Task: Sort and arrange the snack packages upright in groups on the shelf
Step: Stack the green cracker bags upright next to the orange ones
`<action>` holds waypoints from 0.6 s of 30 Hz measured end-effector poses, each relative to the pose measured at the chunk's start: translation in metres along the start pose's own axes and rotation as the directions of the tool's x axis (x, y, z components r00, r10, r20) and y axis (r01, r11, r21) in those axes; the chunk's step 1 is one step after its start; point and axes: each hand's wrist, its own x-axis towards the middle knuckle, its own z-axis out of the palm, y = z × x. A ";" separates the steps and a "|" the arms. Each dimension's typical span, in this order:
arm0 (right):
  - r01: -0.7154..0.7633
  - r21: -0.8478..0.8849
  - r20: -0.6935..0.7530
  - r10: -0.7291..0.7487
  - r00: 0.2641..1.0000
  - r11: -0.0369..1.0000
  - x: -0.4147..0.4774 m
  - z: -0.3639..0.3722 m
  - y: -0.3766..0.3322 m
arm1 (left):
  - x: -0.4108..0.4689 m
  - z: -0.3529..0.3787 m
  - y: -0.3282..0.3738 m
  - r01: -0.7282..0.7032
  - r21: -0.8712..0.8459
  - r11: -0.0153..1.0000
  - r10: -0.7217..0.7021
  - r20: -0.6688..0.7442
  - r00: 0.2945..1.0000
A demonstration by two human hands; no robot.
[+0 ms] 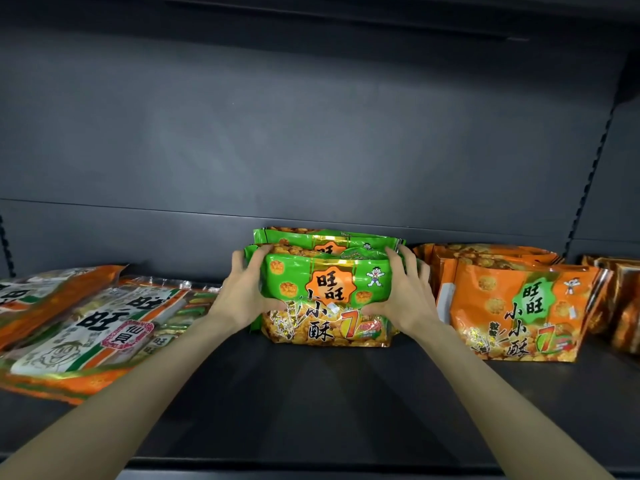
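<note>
A group of green snack packages (325, 289) stands upright mid-shelf, one behind another. My left hand (244, 292) grips the left side of the front packages, fingers curled over the top and thumb on the front. My right hand (401, 292) grips their right side the same way. To the right, orange snack packages (516, 306) stand upright in a group. On the left, white-and-orange packages (90, 327) lie flat in a loose pile.
The dark shelf board (311, 403) runs across the view, with its front edge near the bottom. Behind is the dark back panel (311, 133). More shiny orange-brown packages (620, 306) stand at the far right edge.
</note>
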 end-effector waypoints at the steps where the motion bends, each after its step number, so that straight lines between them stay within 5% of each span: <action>1: -0.001 -0.010 0.005 0.001 1.000 1.000 0.000 -0.001 0.000 | 0.001 0.000 0.002 0.029 0.014 0.999 -0.029 -0.004 1.000; 11: -0.033 -0.197 -0.027 0.028 0.999 0.980 0.005 -0.006 -0.010 | -0.001 0.008 0.001 0.127 -0.109 0.986 -0.129 -0.015 0.991; 18: 0.038 -0.113 0.026 -0.035 0.999 0.993 0.008 -0.009 -0.006 | -0.003 0.008 0.001 0.220 -0.209 0.953 -0.217 0.040 0.975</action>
